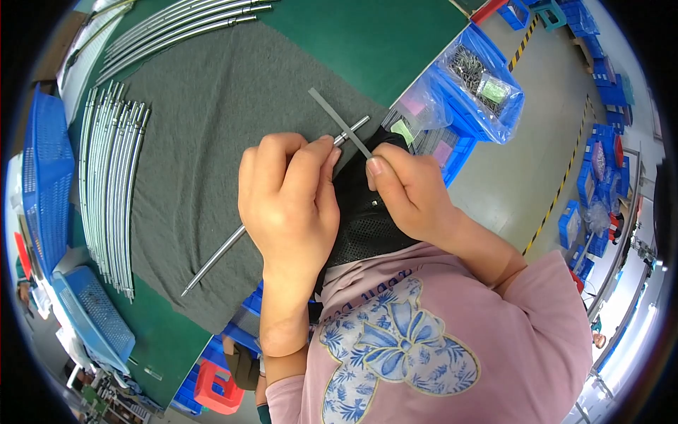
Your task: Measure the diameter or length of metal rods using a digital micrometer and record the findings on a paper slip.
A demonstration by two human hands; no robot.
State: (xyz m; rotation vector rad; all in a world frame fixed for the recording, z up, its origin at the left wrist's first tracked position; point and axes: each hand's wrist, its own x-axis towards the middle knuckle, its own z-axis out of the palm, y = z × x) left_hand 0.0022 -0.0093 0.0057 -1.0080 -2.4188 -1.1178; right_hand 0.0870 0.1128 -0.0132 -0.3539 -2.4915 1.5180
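Your left hand (286,194) grips the thin metal rod (212,260) over the grey mat (205,127); right hand (409,194) pinches the flat grey strip (339,121) across its far tip. A loose pinch likely lets the strip skid off.

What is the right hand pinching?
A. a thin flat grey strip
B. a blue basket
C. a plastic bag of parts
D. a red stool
A: the right hand pinches a thin flat grey strip that crosses the metal rod held by the left hand.
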